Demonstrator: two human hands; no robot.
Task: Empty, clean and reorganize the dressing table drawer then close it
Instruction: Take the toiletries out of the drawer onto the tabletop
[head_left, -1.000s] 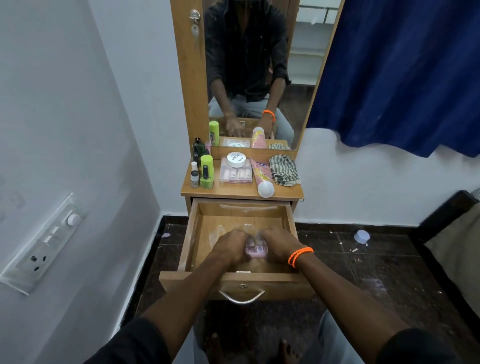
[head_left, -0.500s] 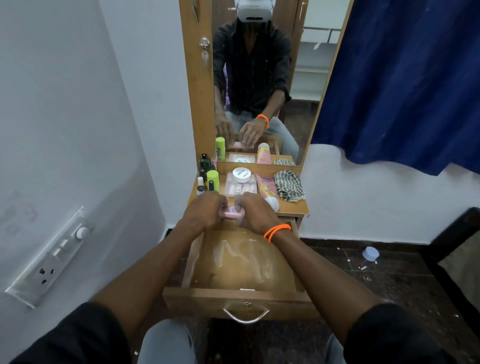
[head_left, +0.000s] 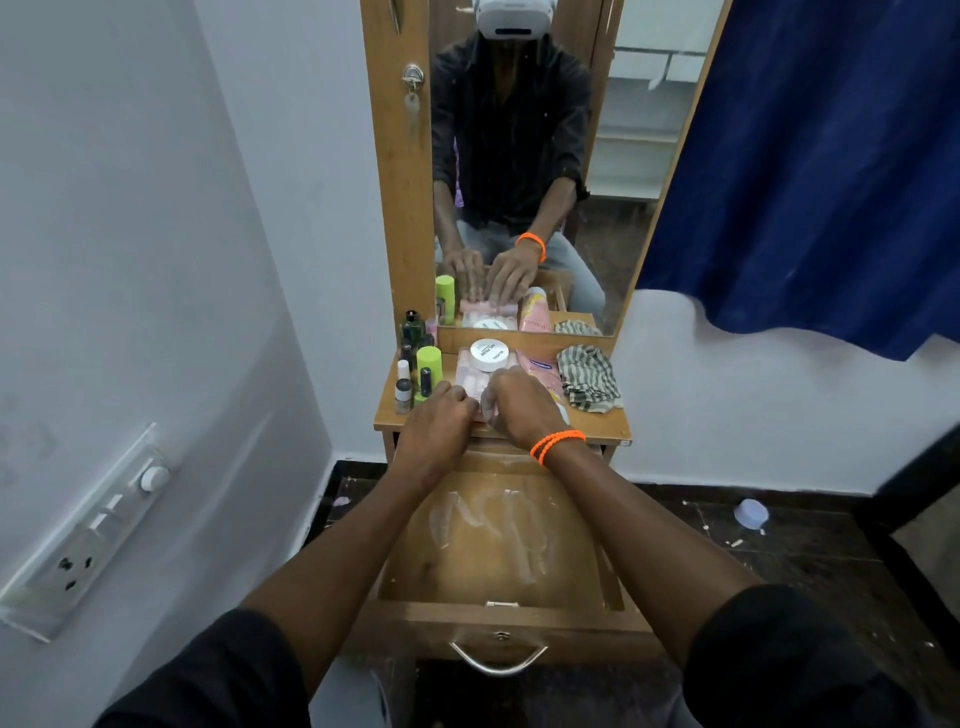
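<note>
Both hands have travelled up and forward since half a second ago, leaving the space above the open drawer and arriving on the dressing table's top, while the camera has tilted so more of the mirror shows. The drawer (head_left: 498, 556) is pulled fully out toward the viewer below the tabletop; its wooden floor is bare except for a clear plastic liner with whitish streaks, and a curved metal handle (head_left: 497, 661) hangs on its front panel. The left hand (head_left: 435, 431) and right hand (head_left: 522, 405) sit side by side, almost touching, at the front edge of the tabletop (head_left: 613, 428), pressing down on a small pale pink packet (head_left: 485, 402) that lies between them; whether the fingers are gripping it or only resting on it cannot be told. An orange bracelet (head_left: 557, 445) circles the right wrist.

Just behind the hands is a clear case of pink items (head_left: 470, 376) with a round white jar (head_left: 489, 354) on top. To its left stand a lime green bottle (head_left: 429, 366) and several small dark bottles (head_left: 413, 332). To its right lies a pink tube (head_left: 540, 366), then a crumpled striped cloth (head_left: 589, 376). The mirror (head_left: 524, 171) above reflects the seated person in a dark shirt. A blue curtain (head_left: 821, 166) hangs at right, and a wall switchboard (head_left: 88, 535) is at left.
</note>
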